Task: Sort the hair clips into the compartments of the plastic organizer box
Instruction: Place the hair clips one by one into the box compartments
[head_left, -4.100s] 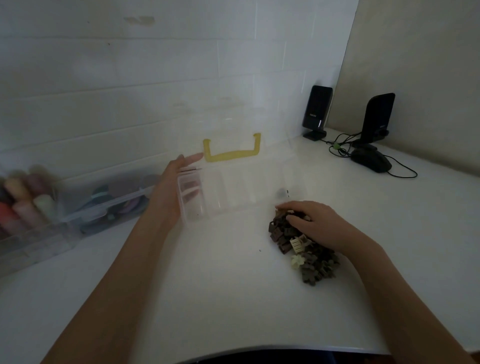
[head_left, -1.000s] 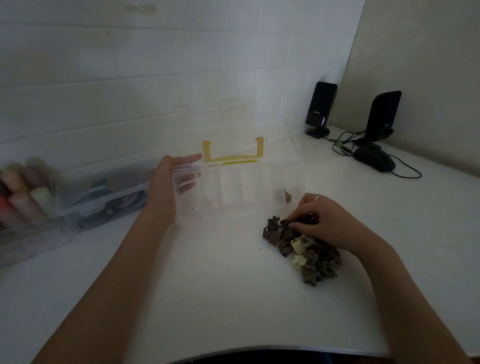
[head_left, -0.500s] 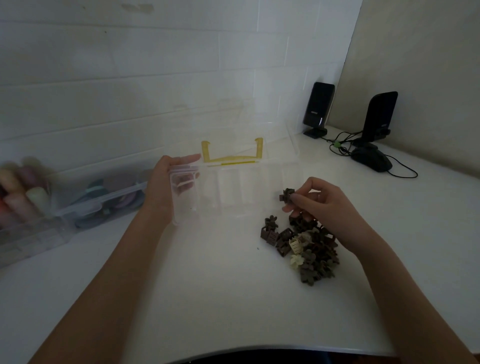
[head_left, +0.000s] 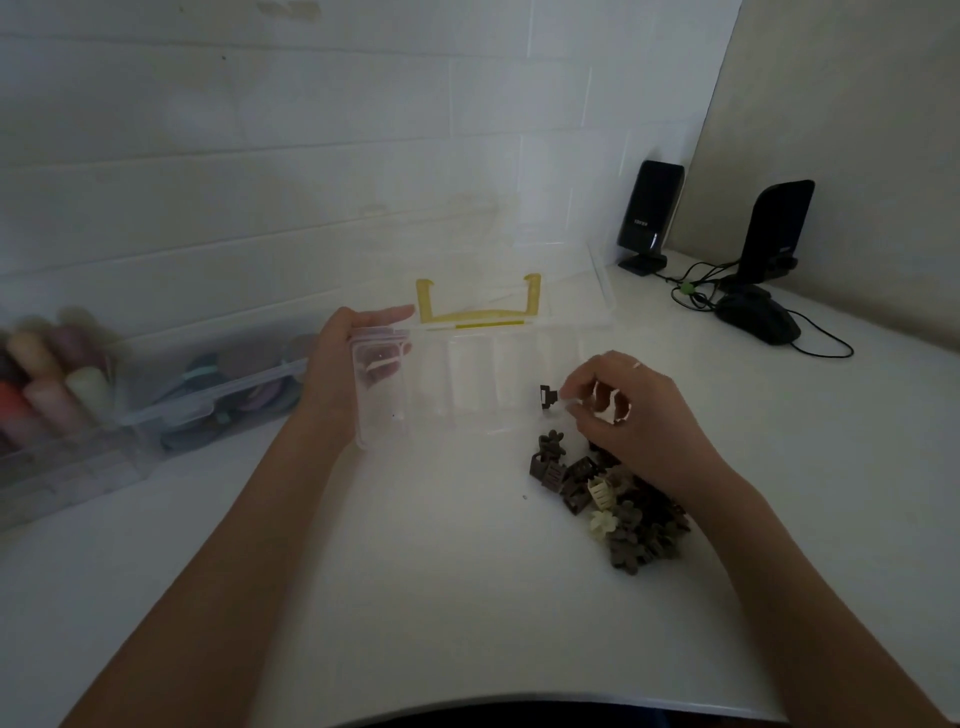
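A clear plastic organizer box (head_left: 470, 387) with a yellow handle (head_left: 478, 307) lies open on the white table, its lid leaning back toward the wall. My left hand (head_left: 345, 364) holds the box's left end, thumb inside the leftmost compartment. My right hand (head_left: 631, 410) pinches a small dark brown hair clip (head_left: 548, 397) at the box's right end, by the rightmost compartment. A pile of brown hair clips (head_left: 608, 499), with two cream ones among them, lies on the table just below and under my right hand.
A clear storage case (head_left: 156, 410) with coloured items stands at the left against the tiled wall. Two black speakers (head_left: 649, 215) and a dark mouse (head_left: 758, 319) with cables sit at the back right. The table's front edge curves along the bottom.
My right hand took a brown clip from the pile, lifted it, and has moved it to the box's right end. My left hand stays on the box's left end.
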